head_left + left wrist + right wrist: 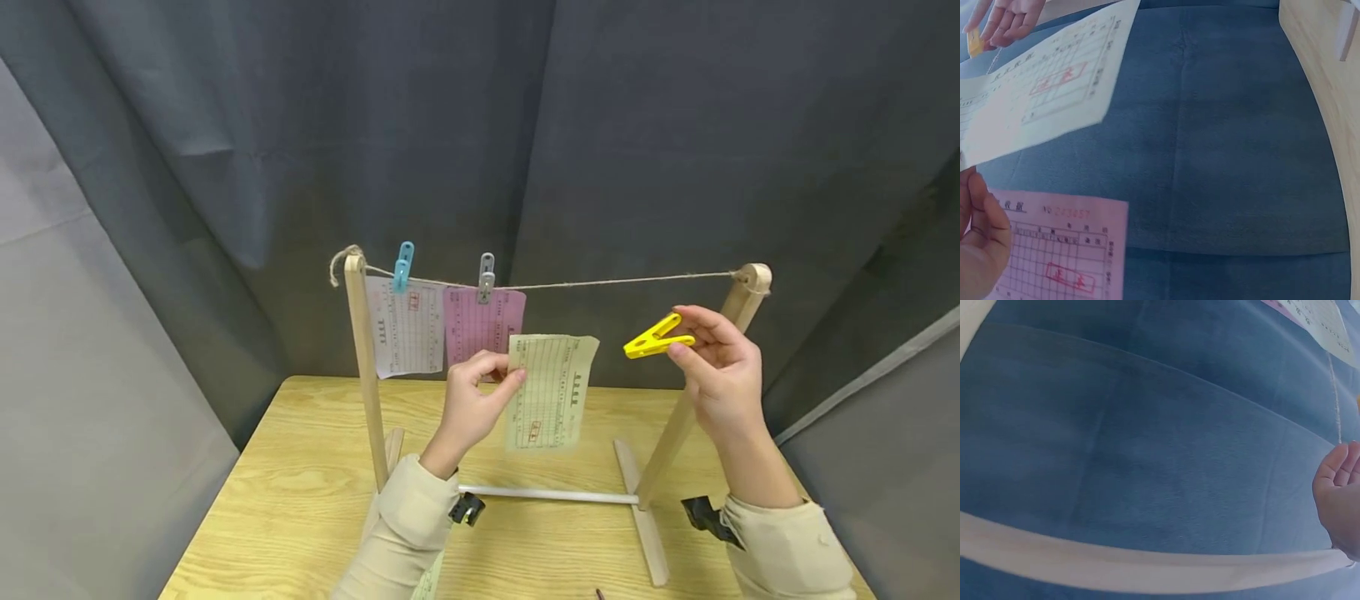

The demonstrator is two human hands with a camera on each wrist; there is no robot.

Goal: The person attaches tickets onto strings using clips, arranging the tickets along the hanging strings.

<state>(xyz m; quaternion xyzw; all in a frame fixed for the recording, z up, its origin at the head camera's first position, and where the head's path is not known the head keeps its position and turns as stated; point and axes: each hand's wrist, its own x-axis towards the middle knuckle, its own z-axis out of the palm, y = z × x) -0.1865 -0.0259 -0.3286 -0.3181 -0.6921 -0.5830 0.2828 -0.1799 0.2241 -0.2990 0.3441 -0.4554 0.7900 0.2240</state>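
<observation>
Above the counter [255,508], my left grip [474,402] pinches a green slip [557,392]; my right grip [717,373] pinches a yellow clip [643,344] near the rack's right post [672,437].

There's the bare left hand [474,403], pale-beige fabric sleeve [408,521] with a broad cuff, small black wrist gadget [467,508] alongside; bare right hand [724,382], matching beige fabric sleeve [791,546], black strap [703,515]!

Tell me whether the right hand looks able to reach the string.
Probably yes: nothing visible blocks the way between the right hand, pinching the yellow clothespin, and the string.
</observation>
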